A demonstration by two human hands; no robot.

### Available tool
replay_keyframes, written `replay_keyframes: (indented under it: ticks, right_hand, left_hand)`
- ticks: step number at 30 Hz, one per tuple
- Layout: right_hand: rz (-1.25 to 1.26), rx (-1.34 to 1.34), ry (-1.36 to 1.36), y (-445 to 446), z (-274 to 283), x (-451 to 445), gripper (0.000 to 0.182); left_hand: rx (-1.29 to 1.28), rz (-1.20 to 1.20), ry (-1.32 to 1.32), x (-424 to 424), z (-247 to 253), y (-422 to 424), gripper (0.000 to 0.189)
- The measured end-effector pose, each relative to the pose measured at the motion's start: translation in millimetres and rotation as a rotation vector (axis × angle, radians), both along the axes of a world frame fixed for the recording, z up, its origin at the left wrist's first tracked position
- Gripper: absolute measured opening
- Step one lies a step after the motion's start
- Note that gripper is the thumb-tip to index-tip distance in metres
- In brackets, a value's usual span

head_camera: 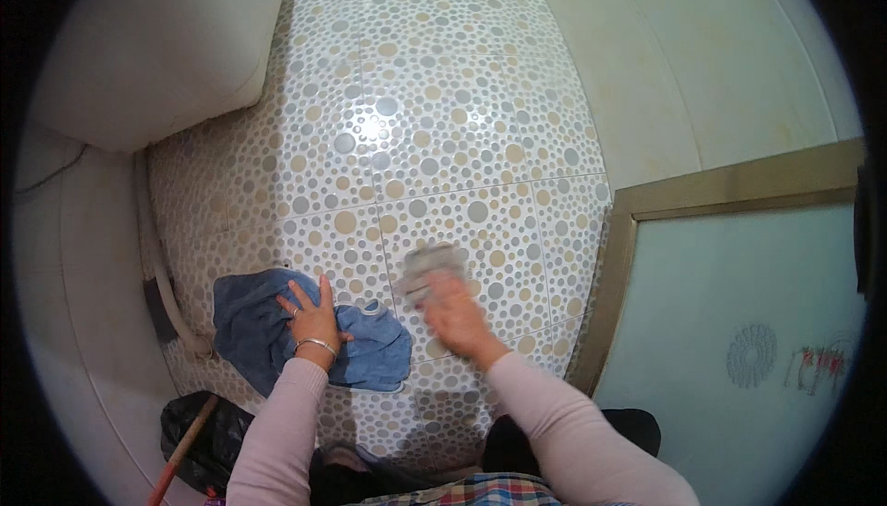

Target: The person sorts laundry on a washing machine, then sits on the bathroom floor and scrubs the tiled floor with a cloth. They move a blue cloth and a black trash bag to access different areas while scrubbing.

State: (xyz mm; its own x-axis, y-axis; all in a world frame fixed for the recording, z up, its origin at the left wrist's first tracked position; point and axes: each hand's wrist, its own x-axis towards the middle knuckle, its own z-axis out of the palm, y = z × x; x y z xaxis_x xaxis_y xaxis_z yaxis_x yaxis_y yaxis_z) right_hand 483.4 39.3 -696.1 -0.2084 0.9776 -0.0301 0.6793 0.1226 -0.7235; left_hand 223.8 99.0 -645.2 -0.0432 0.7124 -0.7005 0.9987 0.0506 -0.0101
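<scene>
My left hand [315,324], with a ring and a bracelet, presses flat on a blue cloth [378,346] that lies rumpled on the floor. Its fingers are spread and do not grip the fabric. In my right hand [455,315] is a greyish cloth [431,263], held against or just above the patterned tile floor [443,152]. Motion blurs both the hand and this cloth, so its exact shape and material are hard to tell. The right hand is a short way right of the blue cloth.
A white fixture [159,41] overhangs the floor at upper left, with a pale pipe [163,267] below it. A black plastic bag [222,430] and an orange-brown stick [181,447] are at lower left. A framed frosted-glass door [693,284] stands right, beside a tiled wall [644,69].
</scene>
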Motion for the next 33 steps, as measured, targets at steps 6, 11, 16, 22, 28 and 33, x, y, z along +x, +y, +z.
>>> replay_keyframes:
  ticks: [6,11,16,22,28,33]
  right_hand:
    - [-0.613,0.224,-0.595,93.6,-29.9,142.8,0.037]
    - [-0.321,-0.045,0.366,180.7,-3.5,-45.8,0.043]
    - [0.282,0.231,0.035,108.8,-22.3,-137.9,0.034]
    - [-0.243,0.135,0.055,96.6,5.9,20.0,0.037]
    - [-0.716,-0.143,0.392,130.1,1.5,64.6,0.033]
    - [-0.094,0.007,0.177,33.9,0.2,-90.0,0.039]
  left_hand:
    - [0.037,-0.014,-0.033,7.8,0.6,1.7,0.122]
    - [0.020,0.018,0.002,-8.2,3.3,-2.2,0.118]
    - [0.006,-0.016,0.001,-3.3,-0.7,1.0,0.117]
    - [0.069,0.021,-0.054,-9.3,1.7,-5.0,0.116]
    - [0.034,0.030,-0.050,-3.3,6.6,-0.6,0.113]
    - [0.026,0.041,-0.061,-4.1,0.9,-0.6,0.114]
